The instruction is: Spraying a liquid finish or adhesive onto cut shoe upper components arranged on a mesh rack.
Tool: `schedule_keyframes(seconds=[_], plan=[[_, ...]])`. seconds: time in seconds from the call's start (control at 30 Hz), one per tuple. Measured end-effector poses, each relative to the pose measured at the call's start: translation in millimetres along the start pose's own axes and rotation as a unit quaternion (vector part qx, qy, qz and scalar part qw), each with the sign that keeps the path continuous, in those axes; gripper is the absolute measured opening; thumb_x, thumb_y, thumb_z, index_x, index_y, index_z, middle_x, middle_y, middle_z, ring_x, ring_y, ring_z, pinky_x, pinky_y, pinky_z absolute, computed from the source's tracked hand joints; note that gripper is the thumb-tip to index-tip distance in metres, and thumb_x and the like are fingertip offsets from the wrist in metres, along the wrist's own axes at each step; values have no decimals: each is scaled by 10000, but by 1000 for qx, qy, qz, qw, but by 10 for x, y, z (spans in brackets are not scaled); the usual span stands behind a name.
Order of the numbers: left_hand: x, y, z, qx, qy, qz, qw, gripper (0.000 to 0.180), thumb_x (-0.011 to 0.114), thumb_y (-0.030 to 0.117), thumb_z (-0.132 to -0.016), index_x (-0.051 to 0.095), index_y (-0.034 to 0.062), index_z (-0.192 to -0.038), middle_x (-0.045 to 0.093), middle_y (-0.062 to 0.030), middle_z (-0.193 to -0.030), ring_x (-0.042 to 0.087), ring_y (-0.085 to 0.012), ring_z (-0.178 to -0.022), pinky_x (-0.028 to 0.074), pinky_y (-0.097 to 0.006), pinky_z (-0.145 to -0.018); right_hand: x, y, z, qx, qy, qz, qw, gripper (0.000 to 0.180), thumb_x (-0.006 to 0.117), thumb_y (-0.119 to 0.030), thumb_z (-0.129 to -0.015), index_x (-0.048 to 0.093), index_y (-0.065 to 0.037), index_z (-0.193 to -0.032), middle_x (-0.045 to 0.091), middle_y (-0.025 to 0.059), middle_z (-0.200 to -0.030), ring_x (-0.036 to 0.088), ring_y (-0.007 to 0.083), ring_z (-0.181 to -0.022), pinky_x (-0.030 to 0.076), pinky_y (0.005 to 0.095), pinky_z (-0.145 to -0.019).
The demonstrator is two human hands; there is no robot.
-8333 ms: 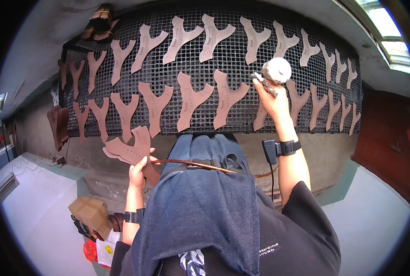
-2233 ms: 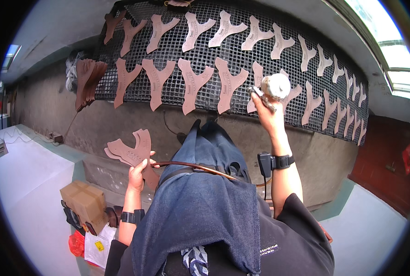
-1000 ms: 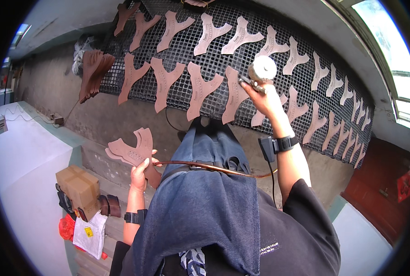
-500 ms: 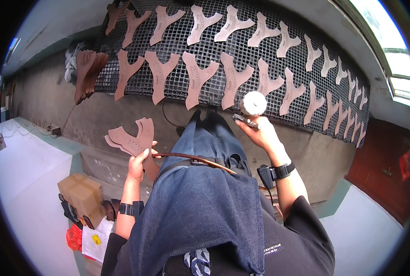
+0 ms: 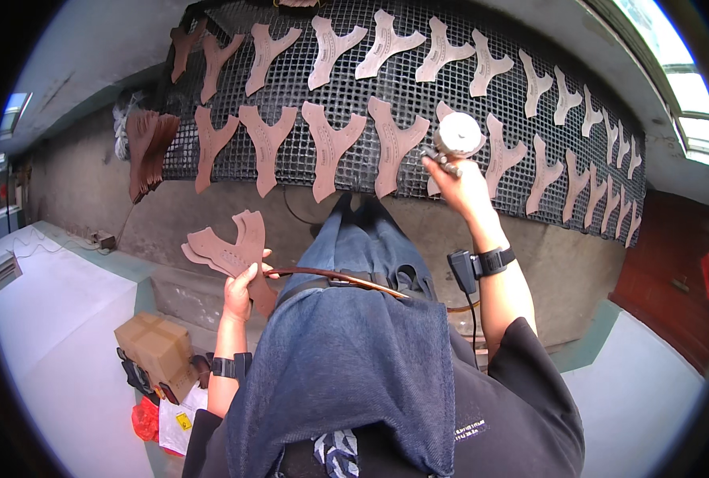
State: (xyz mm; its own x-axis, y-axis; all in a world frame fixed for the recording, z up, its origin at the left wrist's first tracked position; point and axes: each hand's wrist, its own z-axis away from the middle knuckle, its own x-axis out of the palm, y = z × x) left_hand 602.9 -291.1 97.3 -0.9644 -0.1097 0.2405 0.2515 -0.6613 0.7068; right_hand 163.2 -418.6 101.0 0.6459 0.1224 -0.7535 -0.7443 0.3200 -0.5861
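A stack of leather pieces (image 5: 228,248) is gripped in the left hand (image 5: 241,288), and a spray gun (image 5: 453,142) is clasped in the right hand (image 5: 459,185) before the mesh rack (image 5: 450,95). The rack is covered with leather cutouts (image 5: 329,145) above a concrete ledge (image 5: 171,291). A cardboard box (image 5: 157,346) is seen on the floor.

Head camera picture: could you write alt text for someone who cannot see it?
A person's right hand holds a small spray gun with a round white cup up to a black wire mesh rack covered with tan Y-shaped leather pieces. The left hand grips a stack of similar brown leather pieces.
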Motion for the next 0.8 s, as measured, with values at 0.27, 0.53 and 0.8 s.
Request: schedule_keyframes(seconds=[0.27,0.53,0.8], plan=[[191,71,-13,3,31,-9,999,521,580,256,-923,537,-91,-1309,702,-160,-939,680,-255,-891,511,-359,-866,-380,305,-551,0,87,-114,990,320,724,-315,-924,726,-2,-987,660,38,-744,554,81,-679,467,271,-652],[94,129,-42,7,31,20,999,510,601,220,-916,524,-81,-1320,700,-146,-923,659,-240,-901,506,-365,-843,-321,179,-588,-14,119,-118,986,302,709,-298,-934,714,0,-984,633,30,-716,533,86,-663,454,273,-638],[-518,147,-56,18,8,22,1000,501,589,220,-915,530,-78,-1314,700,-145,-925,658,-235,-897,501,-360,-856,95,-44,91,86,76,-120,986,325,756,-371,-881,762,-55,-959,714,86,-758,656,96,-729,506,295,-698]])
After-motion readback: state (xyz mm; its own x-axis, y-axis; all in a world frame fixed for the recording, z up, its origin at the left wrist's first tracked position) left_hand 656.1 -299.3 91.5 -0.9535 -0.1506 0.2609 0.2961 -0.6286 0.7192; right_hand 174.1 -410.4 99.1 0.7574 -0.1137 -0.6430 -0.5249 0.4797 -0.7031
